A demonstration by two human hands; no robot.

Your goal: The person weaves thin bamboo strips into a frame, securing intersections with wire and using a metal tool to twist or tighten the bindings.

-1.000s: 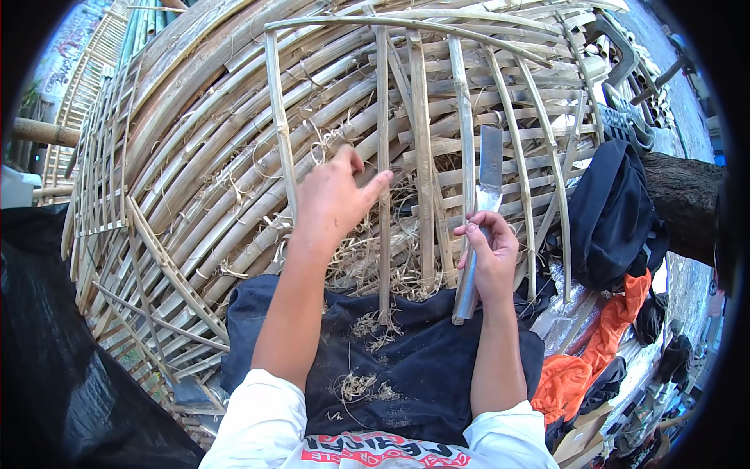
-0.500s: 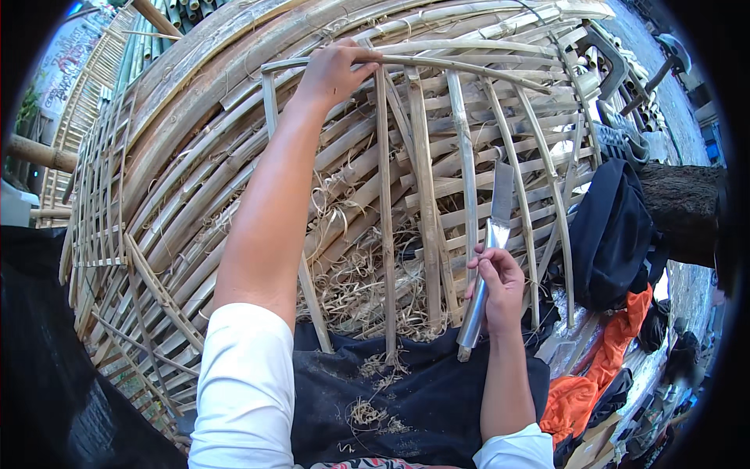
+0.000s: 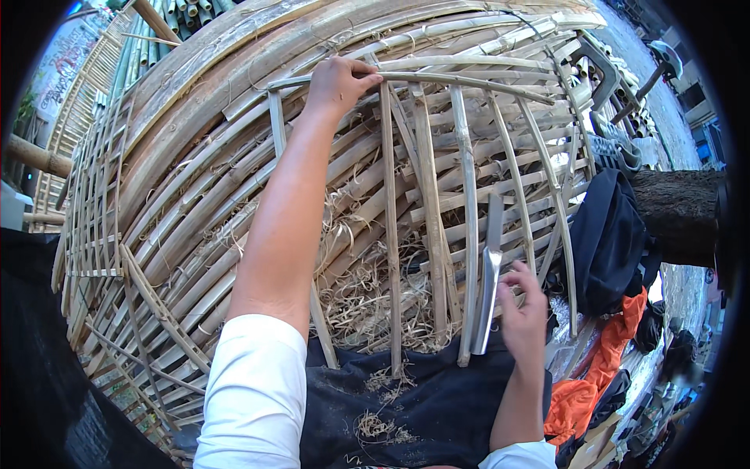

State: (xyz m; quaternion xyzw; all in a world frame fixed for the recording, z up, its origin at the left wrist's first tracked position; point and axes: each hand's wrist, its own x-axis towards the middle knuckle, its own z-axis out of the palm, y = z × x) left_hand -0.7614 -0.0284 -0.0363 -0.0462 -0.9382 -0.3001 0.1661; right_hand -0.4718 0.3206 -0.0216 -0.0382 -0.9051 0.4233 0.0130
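Note:
My left hand (image 3: 337,84) is closed on the thin curved crosspiece of a bamboo frame (image 3: 469,81), from which several long slats hang toward my lap. My right hand (image 3: 525,313) is beside a knife (image 3: 489,293) with a shiny metal handle and a narrow grey blade pointing away from me. The fingers of this hand are apart and slightly blurred, and the handle lies just left of the thumb, not wrapped by the fingers. The knife is beside one of the slats (image 3: 466,203). Whether a fingertip touches the handle cannot be made out.
A dark cloth (image 3: 351,422) with bamboo shavings covers my lap. Stacked bamboo strips (image 3: 234,141) curve behind the frame, and a small lattice (image 3: 94,203) stands at left. A dark garment (image 3: 609,242), an orange cloth (image 3: 586,391) and a thick log (image 3: 680,207) are at right.
My right hand has loosened from the knife and moved slightly right and down. The knife has turned, its blade now edge-on. The frame appears slightly lower in view, my left hand still on it.

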